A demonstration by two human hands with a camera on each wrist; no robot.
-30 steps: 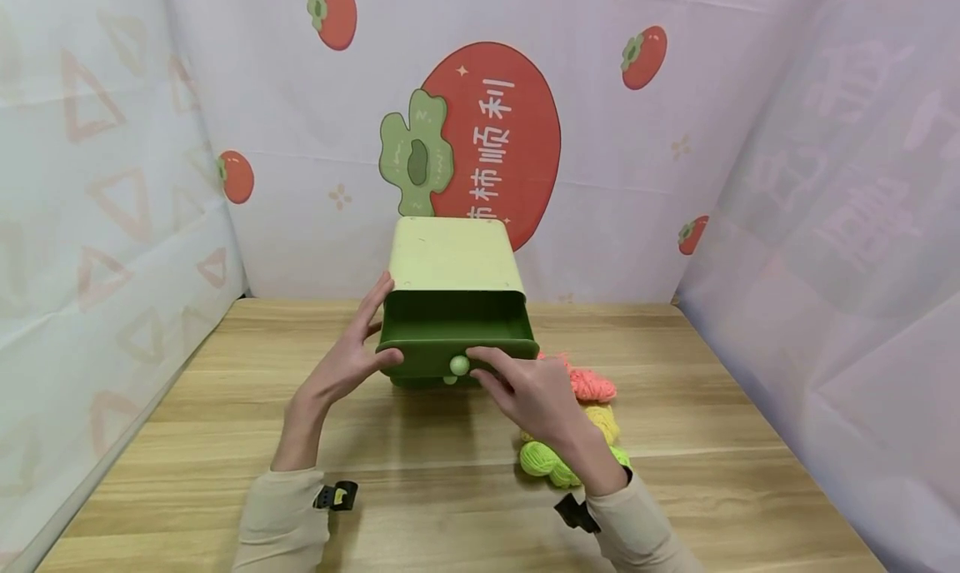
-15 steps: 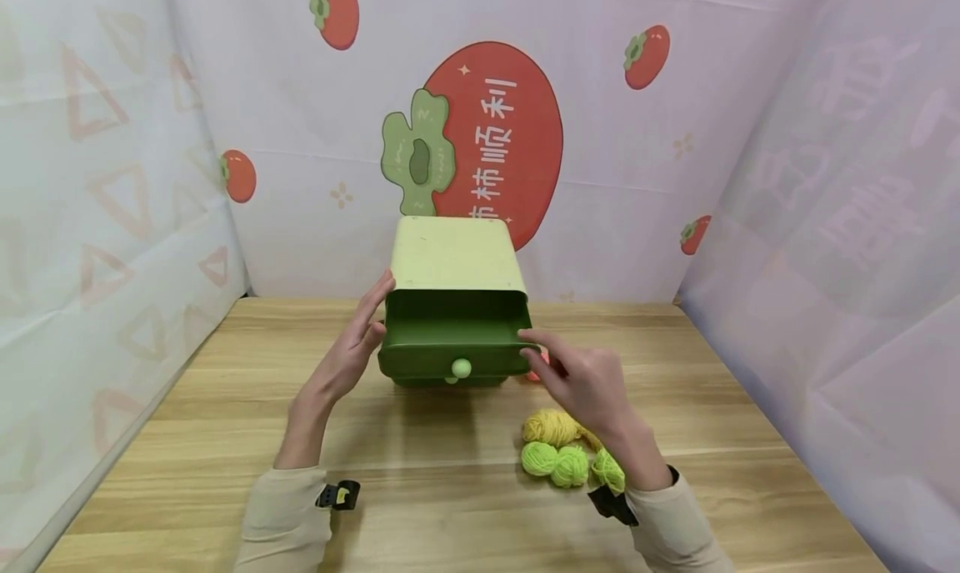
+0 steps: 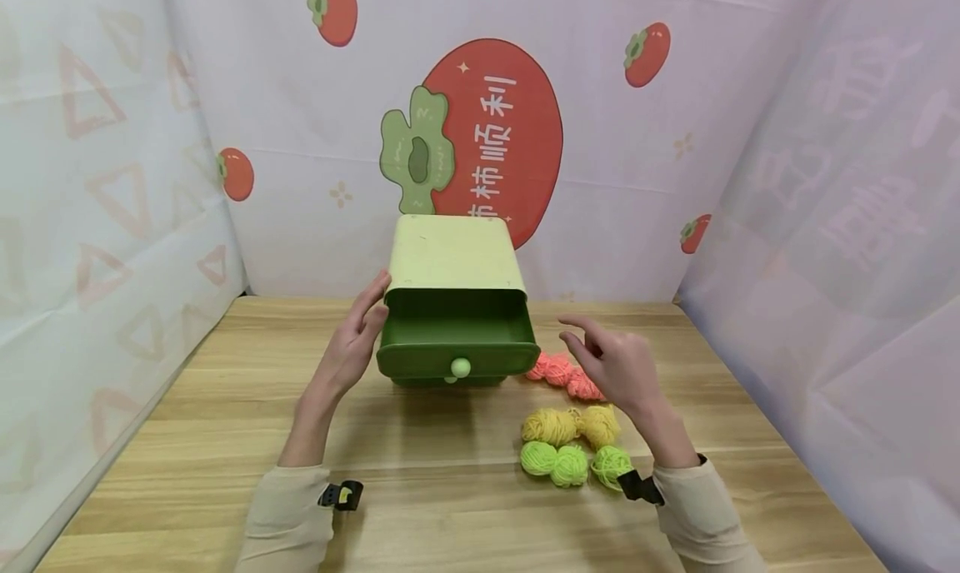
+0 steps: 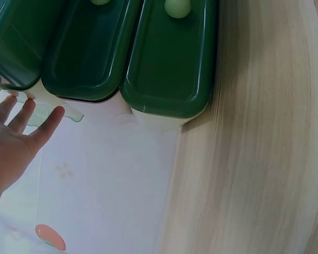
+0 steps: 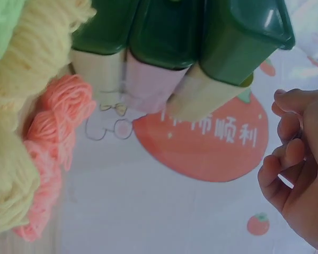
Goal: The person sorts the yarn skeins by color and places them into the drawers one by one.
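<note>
Green cabinet [image 3: 455,252]: toward back of surface [image 3: 202,440], top drawer [image 3: 450,359] pulled out | left hand [image 3: 348,348]: fingers extended at cabinet's left edge | right hand [image 3: 618,365]: loosely curled, holding nothing, clear of drawer's right edge | room: left, front; yarn [image 3: 551,427] right | left wrist view gives us two lower drawer fronts [image 4: 172,58], mostly hidden in head view

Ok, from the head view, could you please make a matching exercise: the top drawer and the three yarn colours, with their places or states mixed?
Things:
1. green yarn
2. top drawer
3. pink yarn
4. yellow yarn

Places or states:
A. middle yarn row
B. farthest yarn row
C. nearest yarn row
D. open

Pairs: 1-C; 2-D; 3-B; 4-A
</note>
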